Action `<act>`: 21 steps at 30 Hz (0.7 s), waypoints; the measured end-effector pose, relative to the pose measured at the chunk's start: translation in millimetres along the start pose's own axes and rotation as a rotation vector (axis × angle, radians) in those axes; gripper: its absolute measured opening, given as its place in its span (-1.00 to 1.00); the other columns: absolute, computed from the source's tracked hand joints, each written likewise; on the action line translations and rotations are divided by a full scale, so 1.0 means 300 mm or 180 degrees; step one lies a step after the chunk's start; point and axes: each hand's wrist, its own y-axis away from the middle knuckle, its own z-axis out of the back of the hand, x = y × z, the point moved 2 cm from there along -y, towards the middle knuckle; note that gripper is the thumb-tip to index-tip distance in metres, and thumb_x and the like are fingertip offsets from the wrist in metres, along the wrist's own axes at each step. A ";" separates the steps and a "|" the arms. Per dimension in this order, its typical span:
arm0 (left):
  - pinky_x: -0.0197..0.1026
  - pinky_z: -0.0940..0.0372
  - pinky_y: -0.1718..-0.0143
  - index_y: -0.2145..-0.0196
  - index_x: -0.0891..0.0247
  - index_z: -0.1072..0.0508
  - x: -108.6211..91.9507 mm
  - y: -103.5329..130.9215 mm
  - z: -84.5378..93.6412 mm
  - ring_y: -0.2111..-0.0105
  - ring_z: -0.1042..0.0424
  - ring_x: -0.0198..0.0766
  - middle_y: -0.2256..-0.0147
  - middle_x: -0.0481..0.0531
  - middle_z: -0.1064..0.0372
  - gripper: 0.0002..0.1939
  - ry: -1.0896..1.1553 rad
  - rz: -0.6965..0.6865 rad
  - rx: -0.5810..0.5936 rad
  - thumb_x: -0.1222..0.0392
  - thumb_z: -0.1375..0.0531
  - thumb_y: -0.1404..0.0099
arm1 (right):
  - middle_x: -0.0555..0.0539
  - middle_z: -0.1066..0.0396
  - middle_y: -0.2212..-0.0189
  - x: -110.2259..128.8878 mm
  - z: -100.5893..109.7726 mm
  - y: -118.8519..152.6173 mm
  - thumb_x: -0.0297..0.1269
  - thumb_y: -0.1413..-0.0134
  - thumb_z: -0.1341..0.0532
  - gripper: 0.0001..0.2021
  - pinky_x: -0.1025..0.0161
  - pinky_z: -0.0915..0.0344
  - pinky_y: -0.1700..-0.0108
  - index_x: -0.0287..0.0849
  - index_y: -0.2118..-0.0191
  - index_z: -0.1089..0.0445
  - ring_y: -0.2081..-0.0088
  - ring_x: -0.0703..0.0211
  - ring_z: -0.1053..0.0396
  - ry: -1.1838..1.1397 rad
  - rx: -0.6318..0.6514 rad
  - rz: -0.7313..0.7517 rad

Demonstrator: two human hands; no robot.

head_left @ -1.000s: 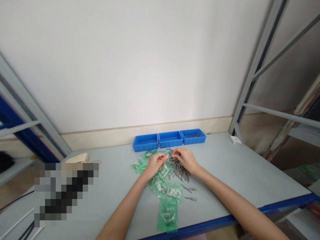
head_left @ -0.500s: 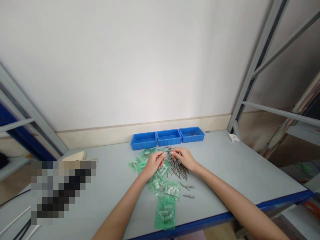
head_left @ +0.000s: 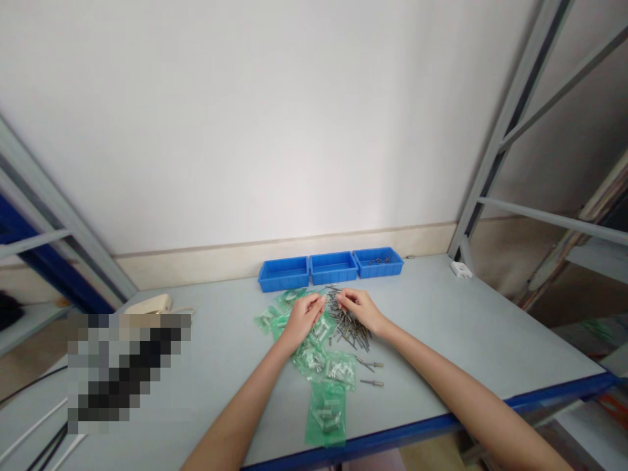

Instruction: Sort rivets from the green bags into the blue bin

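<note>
My left hand point(head_left: 305, 318) is closed in a pinch over the green plastic bags; whatever its fingertips hold is too small to make out. Just to its right, my right hand point(head_left: 362, 309) is also pinched, above a pile of metal blind rivets point(head_left: 354, 332), and its fingers hide anything in them. The two sets of fingertips are close but apart. Small metal parts show through the green bags point(head_left: 310, 358), which lie under and in front of my left hand. Nearer the front edge are a clear-green bag point(head_left: 341, 371), another green bag point(head_left: 326, 415) and a few loose rivets point(head_left: 371, 383).
Three blue bins stand in a row by the wall: a left bin point(head_left: 284, 282), a middle bin point(head_left: 334, 269) and a right bin point(head_left: 377, 269) with a few rivets inside. A white plug-like block point(head_left: 461, 270) sits at the right. Cables point(head_left: 36, 428) and a blurred-out patch are at the left.
The view has shifted slightly. Both hands keep nearly the same pinched pose over the bags and the pile, and nothing else has visibly moved.
</note>
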 end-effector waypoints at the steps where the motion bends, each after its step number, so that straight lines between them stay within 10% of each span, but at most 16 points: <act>1: -0.34 0.02 0.62 0.61 0.26 -0.19 0.003 0.000 -0.001 0.72 -0.03 -0.43 0.74 -0.17 -0.03 -0.58 0.0011 0.0007 0.0003 -0.07 0.00 -0.27 | 0.05 -0.26 0.62 -0.001 -0.002 0.000 -0.06 -0.15 -0.02 -0.62 0.35 -0.10 0.42 -0.21 0.54 -0.30 0.52 0.28 -0.18 -0.0005 0.0005 -0.0001; 6: -0.35 0.05 0.65 0.36 0.25 -0.28 0.024 -0.006 0.000 0.74 -0.03 -0.42 0.73 -0.21 -0.07 -0.71 0.0174 0.0063 0.0048 -0.05 -0.04 -0.24 | 0.03 -0.34 0.55 -0.011 0.002 -0.005 -0.06 -0.10 -0.09 -0.70 0.34 -0.14 0.39 -0.20 0.43 -0.33 0.48 0.27 -0.23 -0.0134 -0.0089 -0.0001; 14: -0.34 0.02 0.63 0.56 0.27 -0.24 0.014 -0.008 0.004 0.74 -0.01 -0.44 0.76 -0.19 -0.01 -0.59 0.0119 0.0045 0.0034 -0.08 0.02 -0.28 | 0.05 -0.28 0.63 -0.004 0.014 -0.021 0.00 -0.09 -0.08 -0.63 0.35 -0.16 0.42 -0.22 0.51 -0.33 0.53 0.28 -0.23 -0.0291 0.0345 0.0021; 21: -0.36 0.00 0.69 0.47 0.30 -0.30 0.069 -0.035 0.046 0.75 -0.04 -0.44 0.74 -0.18 -0.07 -0.52 0.0363 0.0225 -0.0186 -0.21 0.05 -0.22 | -0.02 -0.40 0.53 -0.080 0.268 -0.175 -0.10 -0.20 0.05 -0.61 0.35 -0.13 0.38 -0.20 0.45 -0.38 0.45 0.24 -0.31 0.1609 -0.0901 -0.0684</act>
